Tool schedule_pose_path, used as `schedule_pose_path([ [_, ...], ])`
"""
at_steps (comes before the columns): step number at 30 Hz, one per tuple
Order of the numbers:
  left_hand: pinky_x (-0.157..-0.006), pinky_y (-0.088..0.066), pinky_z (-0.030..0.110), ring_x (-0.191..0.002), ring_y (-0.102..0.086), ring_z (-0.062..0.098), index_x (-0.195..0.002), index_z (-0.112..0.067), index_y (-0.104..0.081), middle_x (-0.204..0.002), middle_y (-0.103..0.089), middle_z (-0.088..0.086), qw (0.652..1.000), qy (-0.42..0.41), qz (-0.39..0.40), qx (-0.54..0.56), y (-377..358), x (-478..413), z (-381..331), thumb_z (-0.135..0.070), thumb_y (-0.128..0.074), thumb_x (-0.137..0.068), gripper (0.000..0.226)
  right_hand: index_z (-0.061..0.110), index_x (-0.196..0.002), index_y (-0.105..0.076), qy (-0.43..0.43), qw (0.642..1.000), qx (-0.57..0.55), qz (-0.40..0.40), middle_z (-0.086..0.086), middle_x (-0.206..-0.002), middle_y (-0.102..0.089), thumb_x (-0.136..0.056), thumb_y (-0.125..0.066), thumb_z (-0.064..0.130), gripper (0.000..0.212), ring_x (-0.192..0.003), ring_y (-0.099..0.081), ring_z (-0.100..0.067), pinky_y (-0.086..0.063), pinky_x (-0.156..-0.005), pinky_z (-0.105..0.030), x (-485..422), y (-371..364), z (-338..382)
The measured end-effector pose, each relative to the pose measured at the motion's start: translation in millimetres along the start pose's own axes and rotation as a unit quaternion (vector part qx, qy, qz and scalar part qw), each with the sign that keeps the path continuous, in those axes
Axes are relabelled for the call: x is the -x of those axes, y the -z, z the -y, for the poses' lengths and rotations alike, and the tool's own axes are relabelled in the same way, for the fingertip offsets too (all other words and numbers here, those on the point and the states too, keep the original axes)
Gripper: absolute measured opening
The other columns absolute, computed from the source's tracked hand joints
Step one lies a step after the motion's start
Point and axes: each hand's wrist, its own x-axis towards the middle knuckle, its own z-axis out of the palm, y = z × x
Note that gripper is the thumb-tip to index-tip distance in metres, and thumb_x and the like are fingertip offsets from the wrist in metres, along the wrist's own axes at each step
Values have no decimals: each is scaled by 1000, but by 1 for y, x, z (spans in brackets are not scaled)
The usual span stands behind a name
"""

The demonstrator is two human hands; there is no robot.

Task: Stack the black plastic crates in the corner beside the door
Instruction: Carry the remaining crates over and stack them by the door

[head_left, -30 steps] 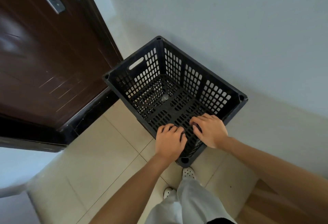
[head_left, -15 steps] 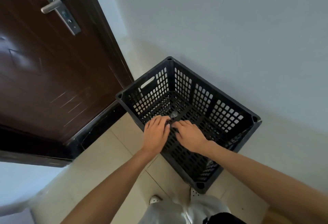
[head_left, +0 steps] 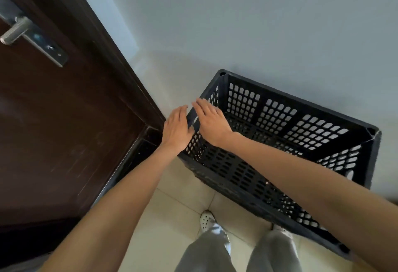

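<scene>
Since the black crate [head_left: 280, 116] sits on the floor [head_left: 172, 207] in the corner by the door [head_left: 64, 121], left hand [head_left: 175, 127] and right hand [head_left: 212, 123], fingers straight and gripping nothing, flank its door-side rim (probably squaring it for stacking)

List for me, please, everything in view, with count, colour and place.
Plastic crate: one, black, on the floor against the wall, beside the door.
Door: one, dark brown, left.
Door handle: one, silver, upper left.
Wall: one, pale grey, behind the crate.
Floor tiles: several, cream, underfoot.
Shoes: two, white, bottom centre.
Trousers: one pair, light grey, bottom edge.
Left grip: one, bare hand, flat against the crate's door-side wall.
Right grip: one, bare hand, flat on that wall's rim.
</scene>
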Motion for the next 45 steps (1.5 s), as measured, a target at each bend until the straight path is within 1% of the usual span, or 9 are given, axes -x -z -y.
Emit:
schedule_pose_path([
  [7, -122, -22, 42, -151, -18, 23, -157, -9, -10, -163, -18, 9, 996, -31, 67, 40, -14, -55, -6, -32, -59, -95, 82, 11, -154, 7, -16, 991, 120, 62, -7, -163, 11, -93, -47, 10, 81, -149, 13, -25, -2, -120, -51, -39, -13, -15],
  [16, -110, -40, 45, -135, -43, 29, -152, -10, -26, -145, -46, 11, 982, 7, 54, 179, -39, -94, -3, -23, -56, -96, 65, 21, -155, 2, -29, 992, 88, 86, 0, -163, 8, -80, -58, 10, 96, -148, 18, -25, 13, -112, -56, -82, -17, -39],
  [21, -99, -49, 43, -123, -53, 26, -143, -8, -39, -133, -56, 9, 987, -19, 24, 156, -47, -96, 1, -24, -57, -96, 53, 28, -153, 1, -24, 995, 25, 98, 7, -161, 11, -77, -60, 5, 100, -147, 22, -22, 5, -112, -63, -88, -22, -47],
  [28, -94, -53, 49, -120, -57, 29, -148, -12, -30, -133, -56, 11, 963, -11, 76, 257, -42, -96, 0, -17, -56, -97, 57, 24, -154, 12, -33, 982, 48, 179, 2, -160, 23, -83, -58, 13, 101, -145, 27, -23, 11, -112, -62, -91, -4, -42],
  [32, -102, -47, 52, -134, -44, 35, -156, -24, -8, -154, -31, 13, 991, -34, 53, 121, -35, -86, -1, -26, -56, -97, 77, 25, -154, 14, -9, 996, 66, 66, 0, -162, 19, -78, -53, 4, 103, -148, 17, -22, 7, -118, -55, -57, 10, -53],
  [36, -116, -30, 53, -147, -20, 36, -156, -33, 4, -161, -12, 14, 988, -148, 1, -41, -24, -83, -8, -26, -59, -94, 89, 27, -155, -2, -76, 996, 41, 8, 4, -163, -6, -80, -49, 4, 91, -151, 3, -21, -5, -121, -48, 8, 30, -101],
  [39, -120, -25, 50, -149, -18, 32, -157, -32, -3, -162, -14, 11, 965, -258, -2, -48, -18, -95, -44, -21, -56, -94, 83, 25, -152, -21, -158, 985, 45, -52, 2, -154, -31, -83, -50, 7, 76, -146, -18, -22, -16, -116, -44, 53, 53, -153],
  [42, -117, -32, 45, -143, -33, 23, -155, -26, -19, -154, -34, 6, 939, -344, 3, 2, -17, -108, -106, -13, -55, -94, 72, 22, -147, -31, -228, 971, 9, -69, -3, -146, -41, -93, -48, 16, 57, -136, -34, -25, -29, -112, -43, 91, 67, -200],
  [45, -111, -40, 39, -129, -50, 21, -147, -20, -35, -139, -53, 4, 901, -433, 1, 30, -24, -117, -170, -10, -56, -92, 60, 19, -143, -37, -236, 971, -1, -47, -4, -144, -44, -98, -46, 33, 47, -133, -38, -25, -35, -110, -42, 109, 72, -232],
])
